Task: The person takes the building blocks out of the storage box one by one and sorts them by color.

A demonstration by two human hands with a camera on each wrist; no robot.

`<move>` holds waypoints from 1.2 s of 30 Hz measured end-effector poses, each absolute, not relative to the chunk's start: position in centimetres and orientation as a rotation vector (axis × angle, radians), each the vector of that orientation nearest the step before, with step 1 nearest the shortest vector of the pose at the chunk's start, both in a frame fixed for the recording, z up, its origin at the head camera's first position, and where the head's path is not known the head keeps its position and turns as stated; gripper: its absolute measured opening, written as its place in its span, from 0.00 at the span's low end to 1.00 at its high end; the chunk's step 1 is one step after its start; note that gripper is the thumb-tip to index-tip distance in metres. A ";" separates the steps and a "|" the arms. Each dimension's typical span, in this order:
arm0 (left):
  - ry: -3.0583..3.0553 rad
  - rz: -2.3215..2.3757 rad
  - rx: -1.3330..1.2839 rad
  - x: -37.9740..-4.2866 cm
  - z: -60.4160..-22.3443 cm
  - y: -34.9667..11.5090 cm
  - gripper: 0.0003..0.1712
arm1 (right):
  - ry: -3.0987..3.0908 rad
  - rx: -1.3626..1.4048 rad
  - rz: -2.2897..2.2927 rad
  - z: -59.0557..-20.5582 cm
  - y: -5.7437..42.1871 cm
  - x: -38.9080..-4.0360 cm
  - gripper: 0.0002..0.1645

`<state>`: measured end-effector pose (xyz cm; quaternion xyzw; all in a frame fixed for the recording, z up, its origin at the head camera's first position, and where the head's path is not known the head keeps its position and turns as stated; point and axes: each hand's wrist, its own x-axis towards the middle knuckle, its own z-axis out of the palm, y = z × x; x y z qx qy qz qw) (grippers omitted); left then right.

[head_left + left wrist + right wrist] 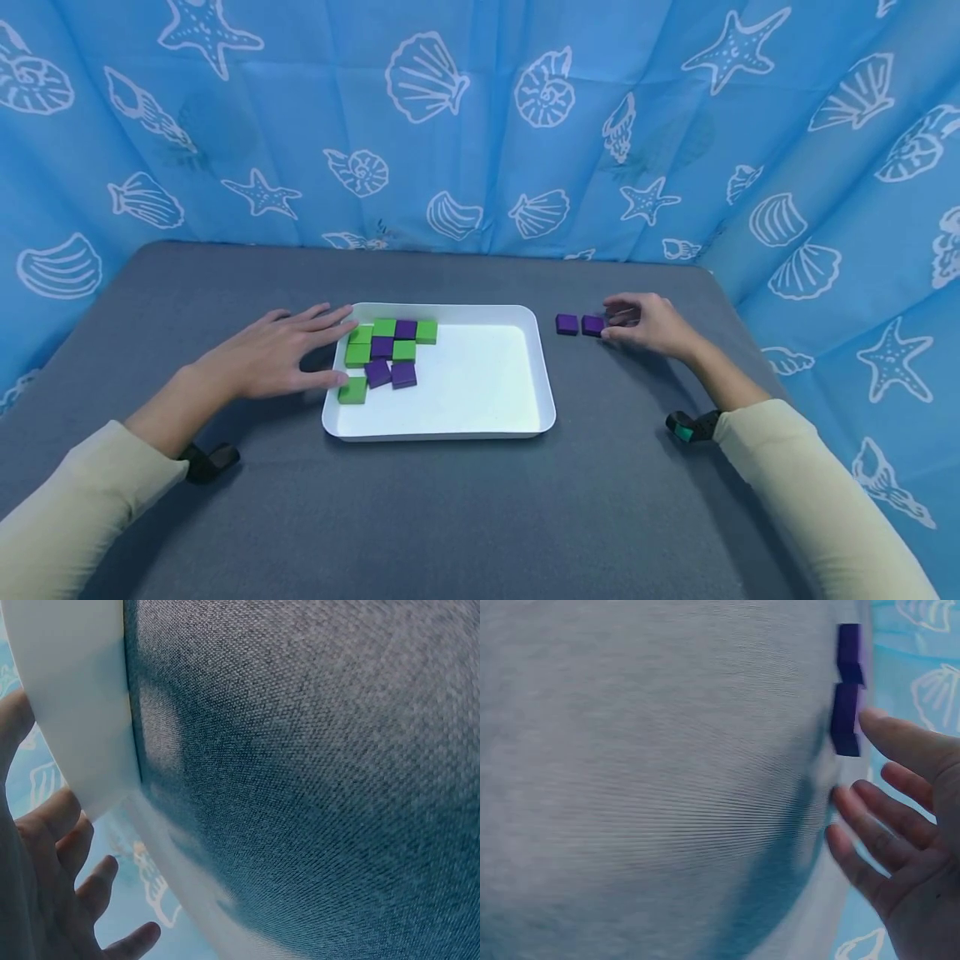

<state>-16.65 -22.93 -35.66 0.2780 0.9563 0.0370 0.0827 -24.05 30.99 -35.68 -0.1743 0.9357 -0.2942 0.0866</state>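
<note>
A white tray stands on the grey table with flat square green blocks and purple blocks grouped at its left side. Over the tray's left rim reaches my left hand, fingers spread; its thumb tip is by the lowest green block, contact unclear. Right of the tray, two purple blocks lie side by side, a left one and a right one. My right hand is beside the right one. In the right wrist view its thumb is close to that purple block, and the other fingers are loosely bent, holding nothing.
Grey cloth covers the table. Behind it and at the right hangs a blue curtain with white shell and starfish prints. A dark band sits at the right wrist, another band at the left.
</note>
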 end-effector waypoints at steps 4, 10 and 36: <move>2.867 0.109 0.839 -16.5 -35.5 -23.0 0.51 | 2.793 -0.538 -0.881 -34.7 30.5 -24.5 0.33; 2.874 0.113 0.828 -16.6 -35.8 -23.1 0.52 | 2.795 -0.595 -0.857 -32.8 27.8 -25.1 0.32; 2.879 0.100 0.821 -16.7 -36.0 -22.9 0.52 | 2.471 -0.798 -0.866 -32.3 13.7 -24.5 0.31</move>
